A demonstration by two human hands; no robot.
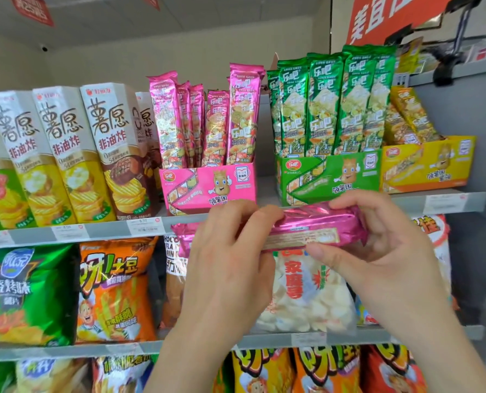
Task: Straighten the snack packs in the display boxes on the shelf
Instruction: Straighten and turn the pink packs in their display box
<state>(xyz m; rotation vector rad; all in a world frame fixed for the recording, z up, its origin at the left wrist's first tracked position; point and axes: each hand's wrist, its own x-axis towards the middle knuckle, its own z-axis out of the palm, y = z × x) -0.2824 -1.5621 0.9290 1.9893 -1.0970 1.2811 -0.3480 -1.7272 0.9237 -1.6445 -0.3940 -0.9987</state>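
Shop shelving fills the view, and nearest of all, in front of the lower shelves, both hands hold one pink pack (315, 231) between them. It lies flat, long axis running left to right, its printed back seam facing the camera. Left hand (230, 262) wraps the left part, fingers curled over the top edge; right hand (383, 251) pinches the right end, thumb under and fingers over. Neither is free. Its home, the pink box (208, 187), sits just above and a little left on the shelf (108, 229), nearer the left hand, so the pack would have to be swung upright and lifted to join the rest. In that box the pink packs (205, 120) stand unevenly, some leaning, with gaps. Beside it, right, the green box (329, 174) holds tightly ranked upright packs. Farthest right, the yellow box (429, 165) has packs tipped back at a slant.
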